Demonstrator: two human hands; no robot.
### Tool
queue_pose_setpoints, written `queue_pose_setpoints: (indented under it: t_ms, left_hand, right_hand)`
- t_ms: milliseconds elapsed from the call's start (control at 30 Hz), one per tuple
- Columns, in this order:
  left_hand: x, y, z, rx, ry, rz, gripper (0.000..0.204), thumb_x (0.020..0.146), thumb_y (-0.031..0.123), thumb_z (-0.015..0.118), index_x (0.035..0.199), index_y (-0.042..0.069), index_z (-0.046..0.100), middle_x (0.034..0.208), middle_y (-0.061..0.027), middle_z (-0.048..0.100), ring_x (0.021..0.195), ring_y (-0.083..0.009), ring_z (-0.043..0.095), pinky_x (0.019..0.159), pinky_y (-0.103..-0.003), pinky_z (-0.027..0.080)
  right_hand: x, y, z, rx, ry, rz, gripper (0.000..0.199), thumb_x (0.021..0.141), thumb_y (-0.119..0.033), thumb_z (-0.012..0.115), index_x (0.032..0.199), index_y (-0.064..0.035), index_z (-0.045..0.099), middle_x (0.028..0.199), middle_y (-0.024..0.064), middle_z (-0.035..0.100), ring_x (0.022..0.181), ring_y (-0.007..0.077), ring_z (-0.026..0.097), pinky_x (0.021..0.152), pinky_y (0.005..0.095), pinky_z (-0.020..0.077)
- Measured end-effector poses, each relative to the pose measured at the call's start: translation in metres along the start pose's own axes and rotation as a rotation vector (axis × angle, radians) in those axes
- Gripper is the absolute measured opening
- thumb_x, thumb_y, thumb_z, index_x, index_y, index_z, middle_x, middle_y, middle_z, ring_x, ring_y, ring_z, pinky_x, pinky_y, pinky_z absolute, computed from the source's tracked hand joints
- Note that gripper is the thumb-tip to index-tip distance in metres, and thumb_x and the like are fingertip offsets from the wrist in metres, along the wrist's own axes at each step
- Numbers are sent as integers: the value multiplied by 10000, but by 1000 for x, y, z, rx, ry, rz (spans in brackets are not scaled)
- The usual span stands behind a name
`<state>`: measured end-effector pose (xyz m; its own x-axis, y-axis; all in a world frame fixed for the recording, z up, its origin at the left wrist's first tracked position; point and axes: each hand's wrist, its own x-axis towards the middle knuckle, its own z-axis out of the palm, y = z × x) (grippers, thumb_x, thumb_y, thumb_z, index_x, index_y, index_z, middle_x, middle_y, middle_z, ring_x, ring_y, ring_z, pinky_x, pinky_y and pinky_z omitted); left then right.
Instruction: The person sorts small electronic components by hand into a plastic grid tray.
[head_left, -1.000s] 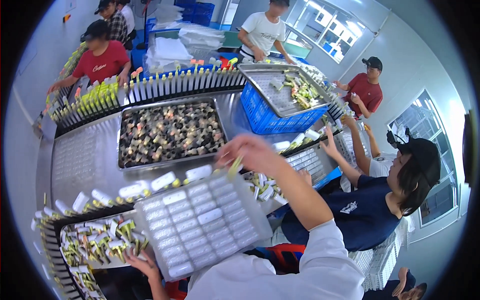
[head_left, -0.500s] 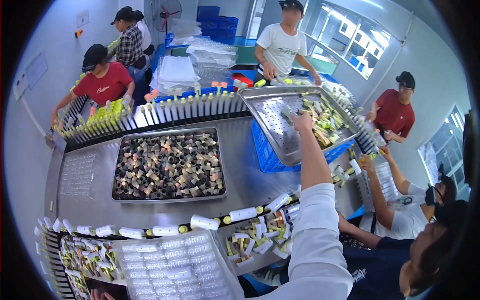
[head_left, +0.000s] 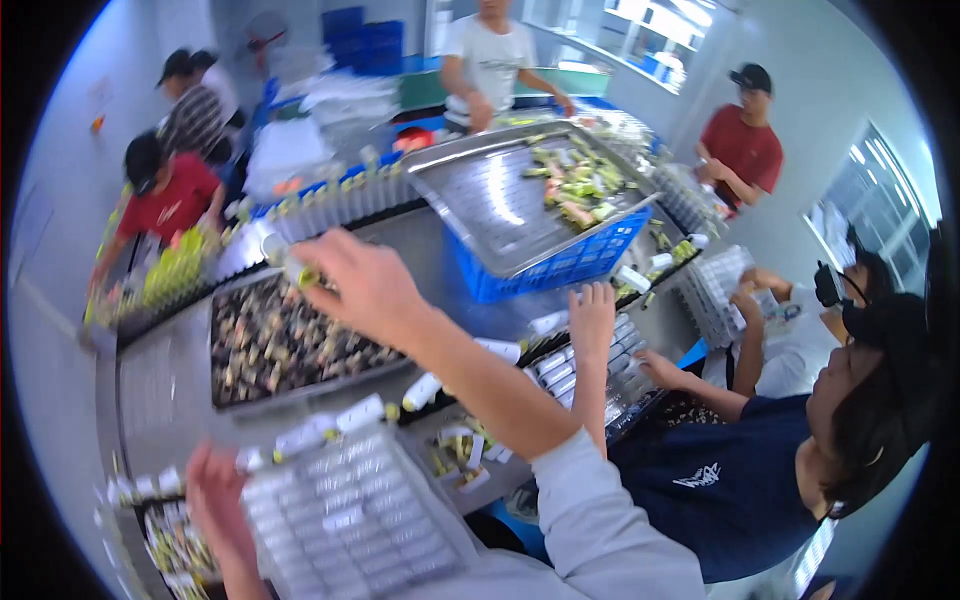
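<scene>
My right hand (head_left: 365, 285) is raised over the metal tray of small dark pieces (head_left: 290, 340). Its fingers are closed on a small white and yellow-green piece (head_left: 290, 262), smeared by motion. Lower left, my left hand (head_left: 218, 500) is up beside the left edge of a clear plastic tray (head_left: 345, 520). Its fingers are blurred but look apart, and nothing shows in them. White tubes with yellow-green ends (head_left: 425, 390) lie in a row behind the clear tray. A perforated metal tray (head_left: 470, 190) with yellow-green pieces (head_left: 575, 180) rests tilted on a blue crate (head_left: 540, 265).
At the right, a co-worker in a dark shirt (head_left: 700, 480) reaches over a tray of white tubes (head_left: 570, 365). Other people stand around the far side and the right. A rack of upright tubes (head_left: 340, 210) runs along the far edge of the metal table (head_left: 165, 375).
My right hand has left the perforated tray and swung left, carrying the small piece. My left hand has risen from the lower edge. The view has shifted, and a co-worker's hand has come forward.
</scene>
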<state>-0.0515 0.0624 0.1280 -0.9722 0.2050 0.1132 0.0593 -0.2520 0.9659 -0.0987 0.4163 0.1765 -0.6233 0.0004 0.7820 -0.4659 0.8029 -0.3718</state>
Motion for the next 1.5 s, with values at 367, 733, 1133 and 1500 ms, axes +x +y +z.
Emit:
queue_pose_setpoints:
  t_ms: [367, 733, 1133, 1500]
  left_hand:
    - [-22, -4, 38, -466, -287, -275, 496, 987, 458, 370, 1165, 17, 511, 801, -43, 554, 718, -144, 535, 565, -256, 420]
    - [-69, 4, -2, -53, -310, -105, 591, 976, 548, 288, 1076, 9, 511, 750, -55, 548, 606, -96, 480, 543, -229, 404]
    - [-108, 19, -32, 443, -419, 66, 390, 970, 382, 402, 998, -5, 441, 715, -187, 525, 626, -404, 533, 574, -420, 426]
    - [-136, 5, -50, 591, -638, 75, 466, 893, 379, 561, 1100, -24, 452, 869, -180, 582, 776, -328, 612, 644, -390, 475]
  right_hand:
    - [-116, -199, -6, 385, -306, 249, 495, 842, -1, 584, 1316, -14, 442, 974, 109, 613, 796, 214, 597, 659, 313, 487]
    - [-122, -240, 33, 456, -331, 391, 181, 842, -72, 685, 980, -6, 588, 793, 82, 638, 602, 126, 596, 526, 266, 446]
    - [-138, -270, 21, 568, -569, 579, 141, 801, -43, 716, 850, 16, 597, 749, 66, 612, 569, 80, 529, 516, 228, 411]
    - [-198, -299, 21, 652, -440, 645, 252, 844, -76, 685, 985, -27, 481, 830, 96, 602, 639, 112, 563, 547, 245, 438]
